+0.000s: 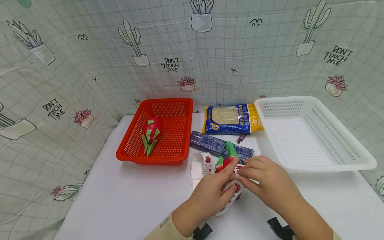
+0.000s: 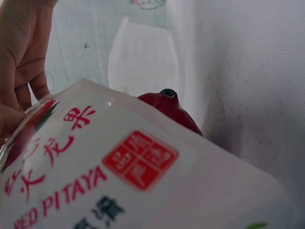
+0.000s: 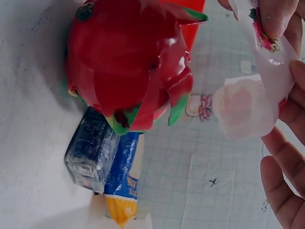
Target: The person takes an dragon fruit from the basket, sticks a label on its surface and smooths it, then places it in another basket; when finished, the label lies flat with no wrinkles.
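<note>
Both hands meet over a strip of white labels (image 1: pixel 237 190) printed with red pitayas and the words "RED PITAYA". My left hand (image 1: pixel 210 191) pinches the strip, its thumb pressed on the printed face in the right wrist view. My right hand (image 1: pixel 268 180) pinches the strip's edge between thumb and fingers. One label (image 3: pixel 243 107) hangs curled beside the fingers. Behind the strip a red dragon fruit (image 3: pixel 128 62) with green-tipped scales sits on the table, partly hidden by my hands in the head view. Another dragon fruit (image 1: pixel 153 128) lies in the red basket (image 1: pixel 177 146).
A white basket (image 1: pixel 288 140) stands at the right. At the back lies a blue and yellow food packet (image 1: pixel 231 118), with a long dark blue box (image 1: pixel 207 143) in front of it. A small purple wrapper (image 1: pixel 241 138) is between them. Black straps (image 1: pixel 204 231) show near the front edge.
</note>
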Tool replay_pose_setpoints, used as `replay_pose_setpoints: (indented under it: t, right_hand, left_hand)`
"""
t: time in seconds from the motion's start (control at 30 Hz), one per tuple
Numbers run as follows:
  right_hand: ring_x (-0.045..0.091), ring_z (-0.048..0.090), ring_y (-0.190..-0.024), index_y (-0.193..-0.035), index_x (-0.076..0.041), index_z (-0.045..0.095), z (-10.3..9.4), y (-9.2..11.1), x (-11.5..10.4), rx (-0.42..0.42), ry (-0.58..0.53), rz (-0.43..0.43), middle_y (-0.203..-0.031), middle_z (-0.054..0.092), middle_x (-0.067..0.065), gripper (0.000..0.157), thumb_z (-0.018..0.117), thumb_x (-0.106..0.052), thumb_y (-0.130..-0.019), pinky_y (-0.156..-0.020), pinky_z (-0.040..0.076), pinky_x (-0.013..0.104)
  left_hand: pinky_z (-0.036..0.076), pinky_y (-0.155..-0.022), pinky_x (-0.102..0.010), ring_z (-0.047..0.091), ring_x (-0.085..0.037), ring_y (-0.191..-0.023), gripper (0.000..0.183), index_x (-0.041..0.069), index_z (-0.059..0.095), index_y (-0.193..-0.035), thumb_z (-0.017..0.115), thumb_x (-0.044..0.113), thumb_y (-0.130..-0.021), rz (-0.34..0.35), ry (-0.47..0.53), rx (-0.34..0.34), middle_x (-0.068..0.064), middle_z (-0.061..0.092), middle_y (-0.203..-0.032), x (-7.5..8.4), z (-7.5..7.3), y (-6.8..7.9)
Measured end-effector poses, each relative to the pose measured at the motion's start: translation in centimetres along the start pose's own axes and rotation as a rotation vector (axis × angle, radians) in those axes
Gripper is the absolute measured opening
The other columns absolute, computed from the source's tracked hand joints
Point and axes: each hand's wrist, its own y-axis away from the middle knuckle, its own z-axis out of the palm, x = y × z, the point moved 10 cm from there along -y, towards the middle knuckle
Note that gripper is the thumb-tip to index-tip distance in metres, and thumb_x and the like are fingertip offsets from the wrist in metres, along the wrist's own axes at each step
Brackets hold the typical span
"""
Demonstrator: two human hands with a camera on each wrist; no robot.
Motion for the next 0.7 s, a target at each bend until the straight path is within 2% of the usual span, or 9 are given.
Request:
replay_pose_setpoints:
  t: [0.13,0.27,0.37,0.53,0.7]
  right_hand:
    - [0.013,0.069,-0.093,-0.091,-0.02,0.085,0.0,0.03,0.0,0.004,0.002,-0.019,-0.093,0.076,-0.013,0.025,0.094,-0.01,-0.07,-0.082,0.059,0.031]
    - [0.013,0.07,-0.091,-0.091,-0.019,0.085,0.04,0.05,-0.22,0.011,0.012,-0.05,-0.093,0.076,-0.013,0.026,0.093,-0.008,-0.069,-0.08,0.061,0.032]
    - [0.012,0.07,-0.09,-0.089,-0.019,0.084,0.06,0.04,-0.42,0.016,0.023,-0.062,-0.091,0.076,-0.013,0.024,0.092,-0.008,-0.069,-0.078,0.062,0.032]
    - [0.011,0.07,-0.088,-0.084,-0.02,0.083,0.07,0.11,-0.18,0.019,0.04,-0.021,-0.088,0.075,-0.013,0.016,0.088,-0.01,-0.073,-0.077,0.063,0.032]
    - [0.012,0.071,-0.087,-0.082,-0.019,0.081,-0.24,0.27,0.14,0.052,0.042,0.001,-0.087,0.077,-0.012,0.014,0.083,-0.008,-0.074,-0.077,0.062,0.033]
  left_hand:
    - [0.048,-0.068,-0.003,0.041,0.002,-0.061,0.082,0.025,0.031,-0.169,0.074,0.016,-0.1,-0.007,0.001,-0.004,0.002,0.081,-0.119,-0.06,0.02,0.01]
    - [0.05,-0.072,-0.003,0.043,0.002,-0.061,0.082,0.026,0.03,-0.17,0.073,0.016,-0.101,-0.014,0.003,-0.011,0.001,0.081,-0.116,-0.11,0.1,0.03]
    - [0.049,-0.07,-0.003,0.043,0.001,-0.062,0.083,0.026,0.029,-0.17,0.073,0.016,-0.101,-0.012,-0.002,-0.016,0.002,0.081,-0.114,-0.05,0.13,0.04]
    - [0.049,-0.071,-0.003,0.044,0.001,-0.064,0.083,0.026,0.028,-0.17,0.073,0.016,-0.101,0.005,-0.007,-0.019,0.002,0.081,-0.116,0.17,0.19,0.03]
    - [0.049,-0.069,-0.003,0.041,0.001,-0.06,0.083,0.028,0.028,-0.17,0.072,0.015,-0.101,-0.006,0.011,-0.034,0.002,0.079,-0.127,0.09,0.34,0.08]
